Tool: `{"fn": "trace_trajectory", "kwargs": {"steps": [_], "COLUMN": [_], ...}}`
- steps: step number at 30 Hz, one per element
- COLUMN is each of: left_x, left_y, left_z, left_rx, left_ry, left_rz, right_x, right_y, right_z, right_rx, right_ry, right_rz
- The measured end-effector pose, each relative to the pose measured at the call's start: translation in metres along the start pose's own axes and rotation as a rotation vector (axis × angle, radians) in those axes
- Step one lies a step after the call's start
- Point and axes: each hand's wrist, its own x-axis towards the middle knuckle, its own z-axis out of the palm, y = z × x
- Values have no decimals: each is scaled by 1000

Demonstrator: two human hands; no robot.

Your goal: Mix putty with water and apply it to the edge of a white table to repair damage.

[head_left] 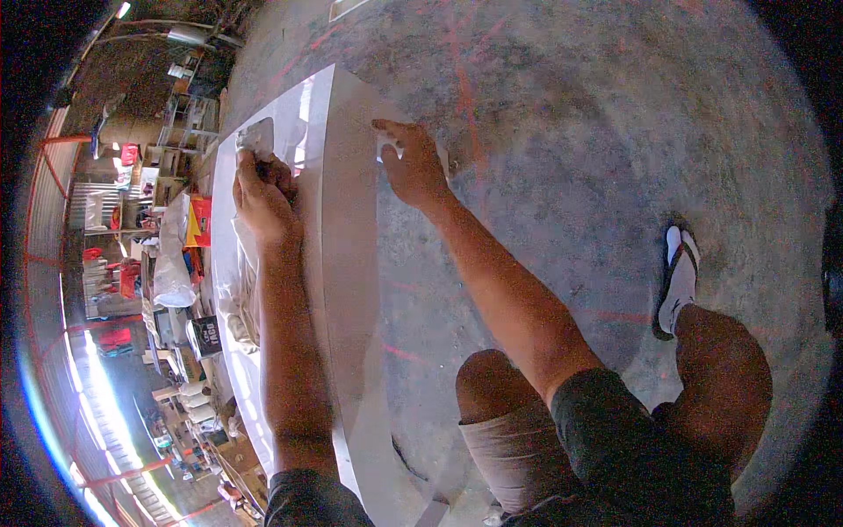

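A long white box-like piece with a glossy face (309, 114) and a plain side (349, 220) stands in front of me. Over the glossy face, my left hand (265, 198) is closed, its fingers curled. At its fingertips shows a flat, greyish, square-cornered piece (256, 136); what the fingers grip is partly hidden. My right hand (411, 162) is at the far right edge of the white piece, thumb and fingers apart, holding nothing visible. Crumpled pale cloth (241, 299) lies on the glossy face beside my left forearm.
Grey concrete floor (562, 176) with red lines spreads to the right. My foot in a white sock and dark flip-flop (680, 277) rests on it. To the left are cluttered shelves (132, 220), a pale plastic sheet (176, 255) and a dark printed box (205, 336).
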Motion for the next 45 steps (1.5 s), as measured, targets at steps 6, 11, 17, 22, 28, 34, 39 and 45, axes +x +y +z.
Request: {"fn": "trace_trajectory", "kwargs": {"steps": [6, 11, 17, 22, 28, 34, 39, 45], "left_x": [-1, -1, -2, -4, -2, -5, -4, -6], "left_y": [1, 0, 4, 4, 4, 6, 6, 6], "left_z": [4, 5, 4, 2, 5, 5, 5, 7], "left_rx": [-92, -74, -63, -39, -40, -52, -26, -56], "left_ry": [-26, 20, 2, -19, -8, -5, 0, 11], "left_rz": [10, 0, -35, -20, -7, -48, -24, -30], "right_x": [-5, 3, 3, 8, 7, 8, 10, 11], "right_y": [-7, -13, -17, -17, -23, -30, -38, -45], "right_z": [-7, -9, -10, -12, -15, -16, -16, -23], "right_rx": [-52, -8, -118, -86, -129, -176, -155, -241], "right_ry": [-10, -28, -67, -88, -22, -141, -54, -38], "right_rz": [-28, -26, -12, -52, -71, 28, -37, -124]}}
